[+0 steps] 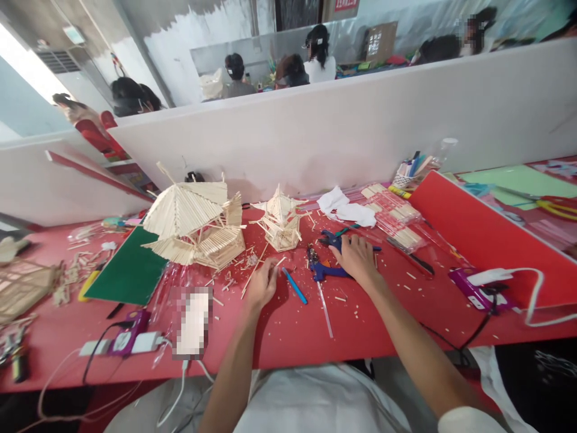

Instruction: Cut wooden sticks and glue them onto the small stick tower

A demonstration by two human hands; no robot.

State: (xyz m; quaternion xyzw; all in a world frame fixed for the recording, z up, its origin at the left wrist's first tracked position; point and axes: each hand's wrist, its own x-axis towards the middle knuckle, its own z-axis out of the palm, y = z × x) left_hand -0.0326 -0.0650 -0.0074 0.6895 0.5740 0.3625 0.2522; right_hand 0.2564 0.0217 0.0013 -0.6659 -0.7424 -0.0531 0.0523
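My left hand [264,284] is closed in a pinch, with a short wooden stick [280,262] at its fingertips. My right hand [358,257] has its fingers over the handles of blue-handled pliers [332,240]; its palm hides part of them. A blue glue gun [331,272] lies just left of that hand, with a clear glue stick [324,310] near it. Between my hands is a blue pen-like tool [295,287]. Beyond them stand a small stick-built pavilion model [279,219] and a larger one [193,222] to its left.
Stick scraps litter the red table [288,337]. Packs of sticks [396,216], white tissue [345,207] and a red board [487,240] are at right. A green board [130,267], phone [193,322] and purple power strip [128,334] lie left. A white partition [315,132] stands behind.
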